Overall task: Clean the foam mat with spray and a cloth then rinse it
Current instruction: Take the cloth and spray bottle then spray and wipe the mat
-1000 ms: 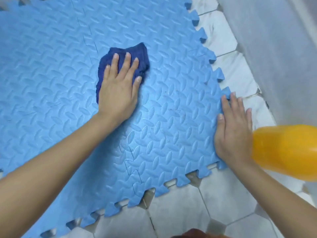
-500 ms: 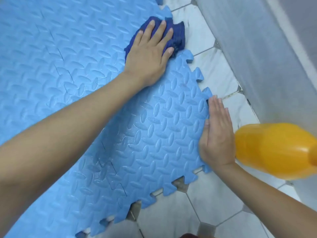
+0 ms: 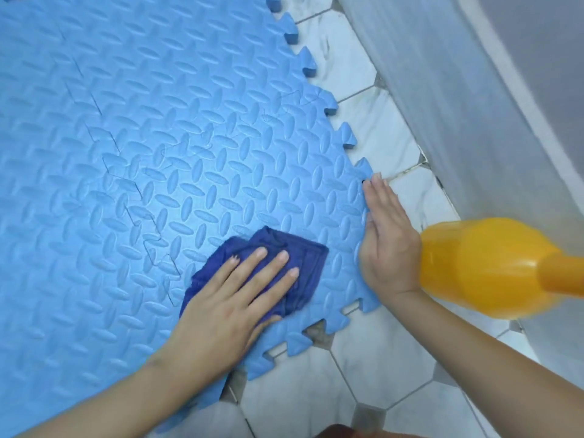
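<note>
A light blue interlocking foam mat (image 3: 132, 159) with a raised leaf pattern covers most of the floor. A dark blue cloth (image 3: 292, 252) lies crumpled on the mat near its right front corner. My left hand (image 3: 234, 298) presses flat on the cloth with straight fingers. My right hand (image 3: 387, 238) lies flat with straight fingers against the mat's toothed right edge. A yellow spray bottle (image 3: 486, 267) stands close to the camera, just right of my right hand, blurred.
White marble-look hexagonal floor tiles (image 3: 373, 368) show to the right of the mat and in front of it. A grey wall (image 3: 467, 90) runs along the right side, close to the mat's edge.
My left hand has swept the cloth from the mat's far right edge back toward me, to the near right corner. My right hand stays on the mat's edge.
</note>
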A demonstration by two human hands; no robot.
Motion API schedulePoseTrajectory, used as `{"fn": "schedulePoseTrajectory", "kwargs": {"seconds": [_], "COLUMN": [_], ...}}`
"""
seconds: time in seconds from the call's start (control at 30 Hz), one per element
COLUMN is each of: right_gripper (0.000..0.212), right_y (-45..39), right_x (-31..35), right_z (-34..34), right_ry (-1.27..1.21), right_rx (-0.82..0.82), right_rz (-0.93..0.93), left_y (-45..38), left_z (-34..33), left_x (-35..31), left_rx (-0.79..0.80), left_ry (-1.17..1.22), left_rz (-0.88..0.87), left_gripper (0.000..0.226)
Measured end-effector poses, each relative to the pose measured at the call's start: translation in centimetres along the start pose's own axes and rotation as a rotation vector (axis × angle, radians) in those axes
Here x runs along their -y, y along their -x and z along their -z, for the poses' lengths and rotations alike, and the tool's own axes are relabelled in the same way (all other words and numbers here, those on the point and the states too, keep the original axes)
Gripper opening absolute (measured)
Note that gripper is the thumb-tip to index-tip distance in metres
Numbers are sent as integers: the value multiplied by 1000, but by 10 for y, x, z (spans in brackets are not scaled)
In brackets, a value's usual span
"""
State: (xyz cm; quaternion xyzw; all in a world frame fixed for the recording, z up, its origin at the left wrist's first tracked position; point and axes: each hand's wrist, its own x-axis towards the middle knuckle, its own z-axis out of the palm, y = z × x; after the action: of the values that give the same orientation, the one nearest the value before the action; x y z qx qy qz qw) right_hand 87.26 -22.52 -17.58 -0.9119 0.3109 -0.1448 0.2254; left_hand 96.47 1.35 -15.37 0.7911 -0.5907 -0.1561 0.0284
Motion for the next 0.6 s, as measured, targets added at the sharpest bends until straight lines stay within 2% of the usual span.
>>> {"fn": "schedulePoseTrajectory", "kwargs": {"seconds": [0.13, 0.23, 0.3, 0.4, 0.6], "right_gripper": [53, 52, 49, 46, 45], "right_y": [1, 0, -2, -6, -11], "right_x": [1, 1, 2, 3, 7], "right_z": [-1, 1, 5, 8, 16], "right_ry": [5, -32, -101, -184, -293], "right_rx": [-14, -32, -38, -61, -22], "right_rz": [0, -2, -44, -141, -268], "left_y": [-110, -189, -206, -184, -74], "left_z": [25, 53, 58, 48, 9], "left_x": [29, 54, 54, 43, -11], "left_rx": [-178, -163, -137, -135, -138], "left_ry": [-17, 46, 29, -6, -60], "left_rz": [215, 323, 324, 248, 81], "left_gripper": [56, 55, 54, 55, 55]}}
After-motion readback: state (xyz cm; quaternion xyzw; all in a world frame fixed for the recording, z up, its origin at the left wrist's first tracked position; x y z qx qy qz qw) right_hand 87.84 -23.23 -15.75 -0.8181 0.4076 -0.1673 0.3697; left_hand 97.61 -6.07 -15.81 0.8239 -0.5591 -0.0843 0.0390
